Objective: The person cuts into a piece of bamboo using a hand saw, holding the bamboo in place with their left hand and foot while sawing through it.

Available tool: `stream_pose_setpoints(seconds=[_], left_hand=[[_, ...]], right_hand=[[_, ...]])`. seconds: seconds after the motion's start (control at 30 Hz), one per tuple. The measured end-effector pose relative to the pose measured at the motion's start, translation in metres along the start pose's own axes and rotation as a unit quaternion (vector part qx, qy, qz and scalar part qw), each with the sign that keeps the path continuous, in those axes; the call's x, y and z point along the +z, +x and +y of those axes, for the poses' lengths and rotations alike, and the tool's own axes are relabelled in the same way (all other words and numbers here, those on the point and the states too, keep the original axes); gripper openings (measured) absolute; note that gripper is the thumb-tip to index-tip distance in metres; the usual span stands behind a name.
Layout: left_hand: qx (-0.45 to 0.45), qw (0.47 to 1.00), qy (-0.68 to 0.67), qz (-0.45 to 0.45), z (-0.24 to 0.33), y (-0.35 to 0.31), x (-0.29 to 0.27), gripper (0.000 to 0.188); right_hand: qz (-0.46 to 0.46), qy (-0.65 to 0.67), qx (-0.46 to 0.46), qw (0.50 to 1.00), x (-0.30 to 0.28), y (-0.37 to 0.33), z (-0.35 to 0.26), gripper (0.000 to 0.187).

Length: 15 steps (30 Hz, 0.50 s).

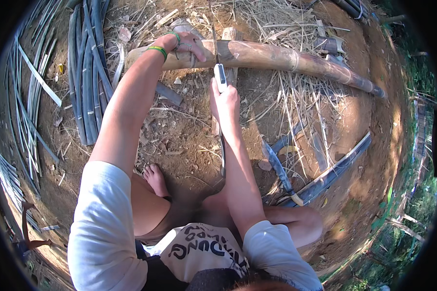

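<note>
A thick tan bamboo pole (272, 56) lies crosswise in front of me. My left hand (185, 44), with green bands at the wrist, presses down over the pole's left part, its fingers curved around the top. A hand saw (220, 77) with a white and dark handle is gripped in my right hand (225, 101), just on the near side of the pole. Its thin blade points away from me and crosses the pole close to the right of my left hand. How deep the blade sits in the bamboo I cannot tell.
A short wooden piece (232, 34) shows beneath the pole. Dark bamboo lengths (88, 72) and thin split strips (36, 92) lie at left. Split bamboo (332, 172) and a knife-like dark piece (279, 167) lie at right. Dry shavings (289, 102) litter the soil. Another person's limbs (31, 237) show at lower left.
</note>
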<state>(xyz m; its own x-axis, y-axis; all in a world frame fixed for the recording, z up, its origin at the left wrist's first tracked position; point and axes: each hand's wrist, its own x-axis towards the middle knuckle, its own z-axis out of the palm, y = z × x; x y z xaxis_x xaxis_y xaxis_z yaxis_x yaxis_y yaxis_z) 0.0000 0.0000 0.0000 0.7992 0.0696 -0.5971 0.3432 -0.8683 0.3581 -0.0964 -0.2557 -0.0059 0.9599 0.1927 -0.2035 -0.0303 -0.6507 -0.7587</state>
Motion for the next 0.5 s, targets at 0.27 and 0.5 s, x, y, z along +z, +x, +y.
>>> stream_pose_setpoints(seconds=[0.27,0.5], left_hand=[[0.014,0.992,0.073,0.097,0.033,-0.052,0.030,0.115],[0.065,0.941,0.128,0.305,0.040,-0.092,0.110,0.099]], right_hand=[[-0.038,0.005,-0.013,0.999,-0.037,-0.020,-0.021,0.049],[-0.028,-0.004,0.017,0.999,-0.042,-0.088,0.007,0.050]])
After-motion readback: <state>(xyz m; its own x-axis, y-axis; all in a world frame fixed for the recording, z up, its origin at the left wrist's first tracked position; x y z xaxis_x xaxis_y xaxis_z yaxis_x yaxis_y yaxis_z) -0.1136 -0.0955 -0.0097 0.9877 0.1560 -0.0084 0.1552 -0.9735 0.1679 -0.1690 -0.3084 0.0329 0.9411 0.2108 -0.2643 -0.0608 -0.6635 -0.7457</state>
